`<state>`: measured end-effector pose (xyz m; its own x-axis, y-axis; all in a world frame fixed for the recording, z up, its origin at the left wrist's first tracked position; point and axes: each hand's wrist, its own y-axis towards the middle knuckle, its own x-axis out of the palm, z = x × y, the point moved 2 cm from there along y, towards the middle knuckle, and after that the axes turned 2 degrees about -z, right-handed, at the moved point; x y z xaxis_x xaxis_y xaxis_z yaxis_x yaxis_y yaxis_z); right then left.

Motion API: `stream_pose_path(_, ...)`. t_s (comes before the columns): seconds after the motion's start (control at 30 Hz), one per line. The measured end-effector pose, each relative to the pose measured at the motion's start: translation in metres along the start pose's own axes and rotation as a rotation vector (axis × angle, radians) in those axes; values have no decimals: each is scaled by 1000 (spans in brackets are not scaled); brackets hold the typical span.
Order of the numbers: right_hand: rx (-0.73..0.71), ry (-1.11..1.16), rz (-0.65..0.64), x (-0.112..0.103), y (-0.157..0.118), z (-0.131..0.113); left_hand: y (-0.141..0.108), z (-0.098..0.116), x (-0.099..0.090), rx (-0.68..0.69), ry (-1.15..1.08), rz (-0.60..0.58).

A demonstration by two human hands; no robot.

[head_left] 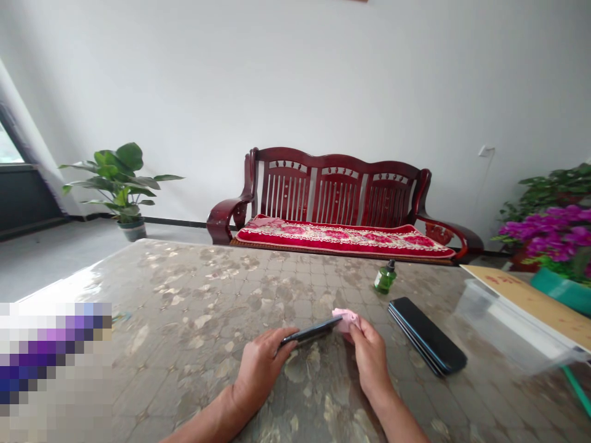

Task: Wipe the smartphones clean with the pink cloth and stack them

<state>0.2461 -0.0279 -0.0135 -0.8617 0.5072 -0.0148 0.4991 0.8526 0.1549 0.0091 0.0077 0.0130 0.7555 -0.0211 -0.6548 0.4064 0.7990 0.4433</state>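
Note:
A thin dark smartphone (311, 331) is held up slightly above the table, seen nearly edge-on. My left hand (262, 360) grips its left end, fingers on top and thumb below. At the phone's other end, my right hand (370, 352) pinches a small pink cloth (346, 319) folded around the edge. Most of the phone's faces are hidden by the viewing angle. To the right of my right hand lies a stack of dark phones (428, 335). Beyond it stands a small green bottle (385, 278) with a black cap.
A patterned cover lies over the table (194, 344). On the right are a clear plastic box (503, 332), a tan paper envelope (535, 301) and purple flowers (554, 237). Behind the table are a red wooden bench (341, 197) and a potted plant (124, 184). A blurred patch covers the left.

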Motion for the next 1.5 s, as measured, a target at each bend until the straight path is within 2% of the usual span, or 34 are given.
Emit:
stream_pose_path(0.1,117,167,-4,4,-7,-3,-4,6,0,194,66,-16)
stream_pose_path(0.23,151,230,-19,6,-8,-7,-12,13,5,360,135,-96)
stream_pose_path(0.33,97,164,-55,5,-2,-6,-15,14,11,367,174,-179)
stream_pose_path(0.53,-152,-300,-82,10,14,2,-16,17,17,383,270,-373)
stream_pose_path(0.67,-209,-366,-164,18,15,1,-18,20,19,401,268,-439)
stream_pose_path(0.83,-329,-412,-316,23,9,-8,-23,27,21,442,315,-485)
stream_pose_path(0.97,-325,-430,-395,25,16,-11,-25,32,21,477,355,-502)
stream_pose_path(1.1,-340,-439,-452,39,33,-10,-26,38,19,506,371,-479)
stream_pose_path(1.27,-425,-473,-524,61,49,-8,-24,43,14,509,367,-477)
stream_pose_path(1.5,-529,-574,-567,61,49,-15,-22,36,16,486,301,-443)
